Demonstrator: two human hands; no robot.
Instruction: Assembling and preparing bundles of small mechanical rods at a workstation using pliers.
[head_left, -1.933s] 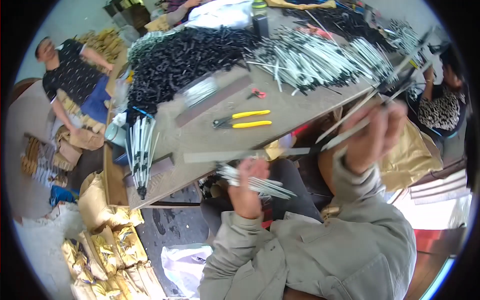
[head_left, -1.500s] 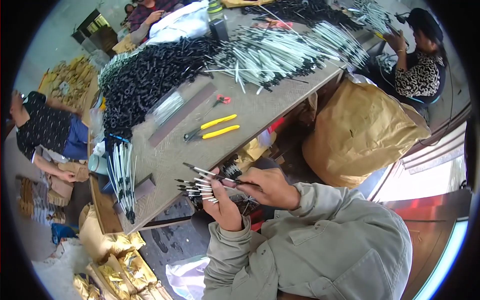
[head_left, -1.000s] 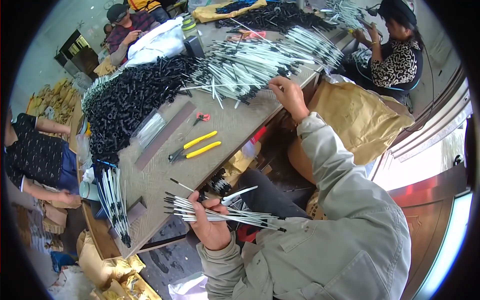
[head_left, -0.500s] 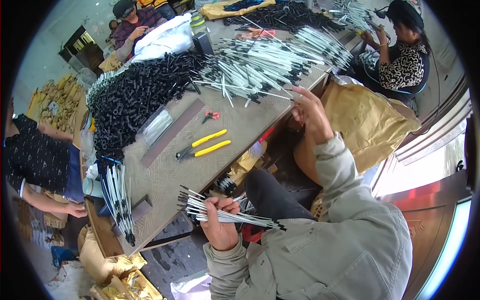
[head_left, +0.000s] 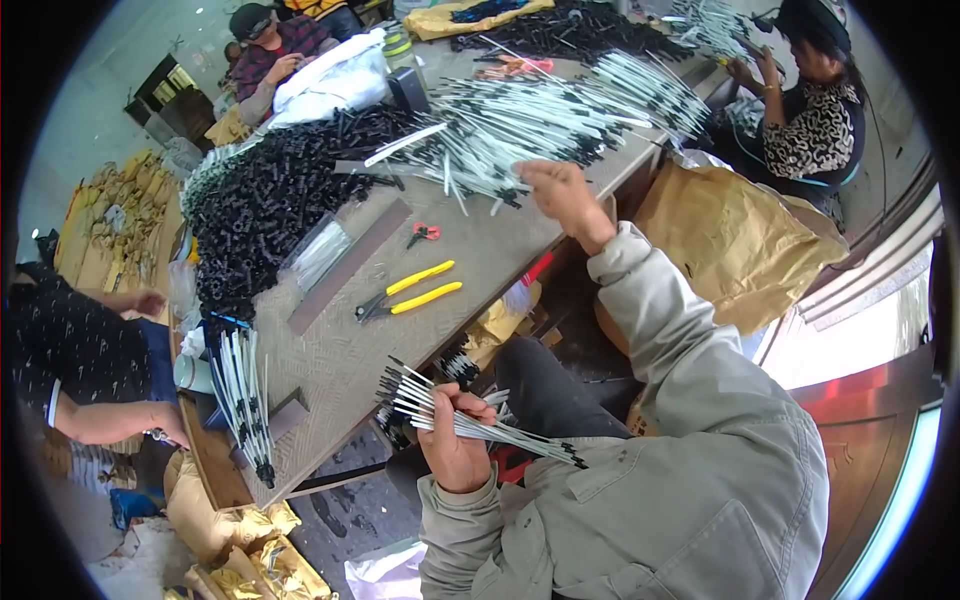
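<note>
A bundle of thin white rods with black ends (head_left: 510, 432) lies in my left hand (head_left: 456, 440), whose fingers are closed round it in front of my body. My right hand (head_left: 568, 200) is raised at the near edge of a large heap of white rods (head_left: 530, 115). Its thumb and forefinger are pinched together; whatever is between them cannot be made out against the heap. Left of that hand, a single white rod (head_left: 405, 145) sticks out at the heap's left edge, with a blurred pale streak below it.
On the table (head_left: 350, 365) lie yellow-handled pliers (head_left: 410, 290), a red clip (head_left: 425, 233), a brown bar (head_left: 350, 265) and a black parts heap (head_left: 280, 200). Another rod bundle (head_left: 240, 390) rests at the left corner. A brown paper sack (head_left: 740, 240) stands right. Other people are around.
My right hand has moved left along the heap from the table's right edge. A white rod and a pale streak now show at the heap's left. My left hand still holds its bundle.
</note>
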